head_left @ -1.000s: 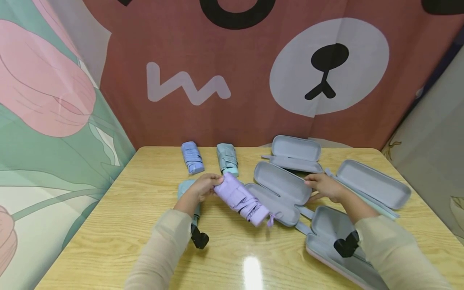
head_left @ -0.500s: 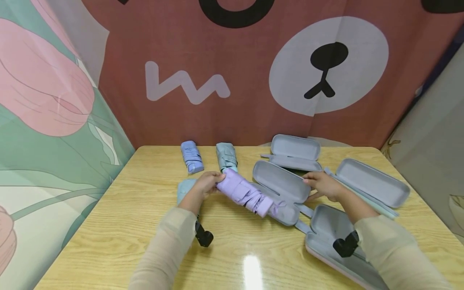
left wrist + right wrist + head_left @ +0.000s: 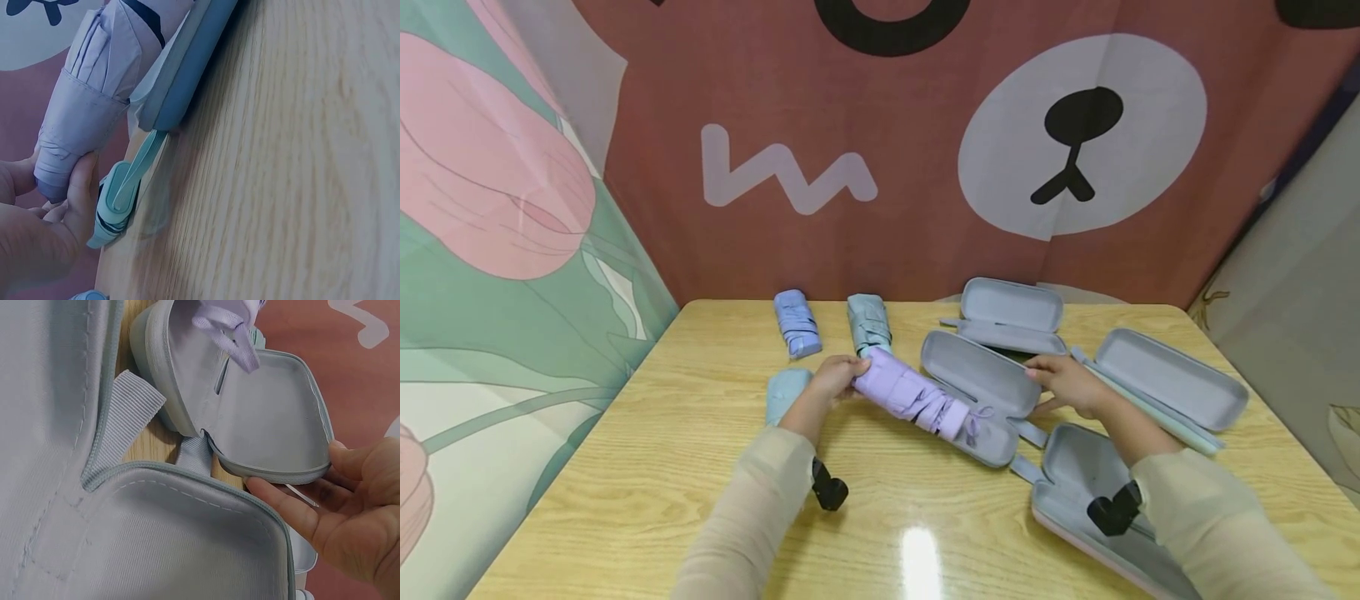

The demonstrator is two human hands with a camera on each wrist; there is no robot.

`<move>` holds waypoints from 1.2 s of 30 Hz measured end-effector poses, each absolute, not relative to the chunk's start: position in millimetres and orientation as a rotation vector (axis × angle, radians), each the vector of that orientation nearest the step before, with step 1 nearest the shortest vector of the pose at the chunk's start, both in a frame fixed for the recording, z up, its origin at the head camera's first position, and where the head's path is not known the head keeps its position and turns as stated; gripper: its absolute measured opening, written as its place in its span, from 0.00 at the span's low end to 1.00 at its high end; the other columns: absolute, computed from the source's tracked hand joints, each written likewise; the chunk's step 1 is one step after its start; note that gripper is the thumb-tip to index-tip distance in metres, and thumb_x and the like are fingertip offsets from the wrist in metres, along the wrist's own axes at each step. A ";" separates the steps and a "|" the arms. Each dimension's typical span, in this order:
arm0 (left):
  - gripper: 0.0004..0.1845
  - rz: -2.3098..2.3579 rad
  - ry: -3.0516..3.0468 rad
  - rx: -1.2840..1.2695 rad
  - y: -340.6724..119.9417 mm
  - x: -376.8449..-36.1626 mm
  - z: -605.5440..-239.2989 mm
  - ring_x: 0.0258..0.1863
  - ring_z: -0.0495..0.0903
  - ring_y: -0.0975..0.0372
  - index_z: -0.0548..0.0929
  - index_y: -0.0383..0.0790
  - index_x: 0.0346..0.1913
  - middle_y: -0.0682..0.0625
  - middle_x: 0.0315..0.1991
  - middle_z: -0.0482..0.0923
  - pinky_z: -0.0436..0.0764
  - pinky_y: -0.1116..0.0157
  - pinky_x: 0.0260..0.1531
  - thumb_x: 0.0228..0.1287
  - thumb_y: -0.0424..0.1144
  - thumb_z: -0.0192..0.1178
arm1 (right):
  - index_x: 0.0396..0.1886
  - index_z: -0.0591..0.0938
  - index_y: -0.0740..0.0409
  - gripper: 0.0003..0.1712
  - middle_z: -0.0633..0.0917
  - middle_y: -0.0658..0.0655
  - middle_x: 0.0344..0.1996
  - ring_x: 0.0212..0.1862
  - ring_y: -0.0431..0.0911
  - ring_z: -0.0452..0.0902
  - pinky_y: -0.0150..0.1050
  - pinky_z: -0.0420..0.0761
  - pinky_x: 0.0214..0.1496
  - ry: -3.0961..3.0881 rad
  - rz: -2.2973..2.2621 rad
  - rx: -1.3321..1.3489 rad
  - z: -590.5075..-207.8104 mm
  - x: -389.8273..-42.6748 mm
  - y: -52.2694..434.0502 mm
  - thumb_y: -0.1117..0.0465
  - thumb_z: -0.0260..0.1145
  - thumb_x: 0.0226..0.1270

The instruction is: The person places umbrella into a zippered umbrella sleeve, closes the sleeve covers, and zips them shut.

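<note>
2 hands: left hand (image 3: 835, 377) gripping purple umbrella (image 3: 913, 398), right hand (image 3: 1070, 385) fingers straight, half-hidden behind case lid (image 3: 981, 373).

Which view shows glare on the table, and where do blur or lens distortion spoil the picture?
Head view: a bright glare patch on the wooden table near the front edge, and the wide lens bends the edges. Left wrist view: the lilac folded umbrella and left hand are soft and dim. Right wrist view: the open grey case is sharp; the near case fills the frame.

1. A blue folded umbrella (image 3: 797, 324) and a teal folded umbrella (image 3: 868, 322) lie side by side near the far edge of the wooden table (image 3: 647, 467).
2. Three empty open cases (image 3: 1011, 315) lie at the right.
</note>
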State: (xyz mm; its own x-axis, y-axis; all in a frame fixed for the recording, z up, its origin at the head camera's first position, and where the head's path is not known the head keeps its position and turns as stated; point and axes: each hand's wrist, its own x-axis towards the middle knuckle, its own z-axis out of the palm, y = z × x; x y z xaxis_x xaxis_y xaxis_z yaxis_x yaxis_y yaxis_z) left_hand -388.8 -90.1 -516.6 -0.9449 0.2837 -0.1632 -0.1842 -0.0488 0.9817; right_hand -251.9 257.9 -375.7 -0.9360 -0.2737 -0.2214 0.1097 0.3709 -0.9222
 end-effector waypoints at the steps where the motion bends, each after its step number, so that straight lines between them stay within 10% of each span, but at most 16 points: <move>1: 0.17 2.057 1.922 0.084 -88.9 -388.6 -516.2 0.24 0.77 0.55 0.76 0.29 0.39 0.41 0.27 0.76 0.77 0.54 0.24 0.54 0.42 0.59 | 0.56 0.55 0.81 0.23 0.60 0.75 0.49 0.47 0.61 0.61 0.47 0.76 0.39 2.303 -1.586 -0.145 -375.2 -251.6 257.3 0.65 0.41 0.69; 12: 0.16 2.036 1.991 -0.085 -60.4 -335.5 -450.4 0.18 0.74 0.63 0.72 0.21 0.44 0.48 0.19 0.73 0.77 0.62 0.20 0.58 0.32 0.53 | 0.56 0.56 0.81 0.23 0.62 0.75 0.49 0.47 0.59 0.64 0.47 0.75 0.39 2.325 -1.602 -0.155 -375.5 -250.0 254.0 0.65 0.41 0.69; 23: 0.18 2.048 1.938 0.071 -61.1 -402.8 -544.1 0.26 0.78 0.55 0.78 0.27 0.38 0.41 0.29 0.77 0.77 0.55 0.23 0.51 0.41 0.62 | 0.56 0.56 0.81 0.23 0.61 0.75 0.50 0.46 0.58 0.65 0.46 0.76 0.39 2.364 -1.609 -0.152 -376.7 -250.5 253.8 0.65 0.41 0.69; 36: 0.18 2.030 1.992 0.038 -45.1 -394.9 -543.9 0.27 0.78 0.54 0.78 0.26 0.39 0.40 0.31 0.76 0.77 0.55 0.23 0.55 0.42 0.59 | 0.57 0.54 0.81 0.24 0.57 0.77 0.54 0.51 0.64 0.61 0.46 0.76 0.39 2.387 -1.600 -0.164 -376.2 -250.3 254.3 0.64 0.40 0.69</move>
State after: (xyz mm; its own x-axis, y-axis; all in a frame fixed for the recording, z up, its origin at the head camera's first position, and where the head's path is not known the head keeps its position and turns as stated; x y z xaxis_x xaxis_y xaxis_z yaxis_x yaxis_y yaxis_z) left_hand -394.9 -45.1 -543.9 -0.9557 0.2277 -0.1867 -0.1909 0.0034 0.9816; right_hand -250.3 254.3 -376.2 -0.9592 -0.2372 -0.1537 0.0520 0.3864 -0.9209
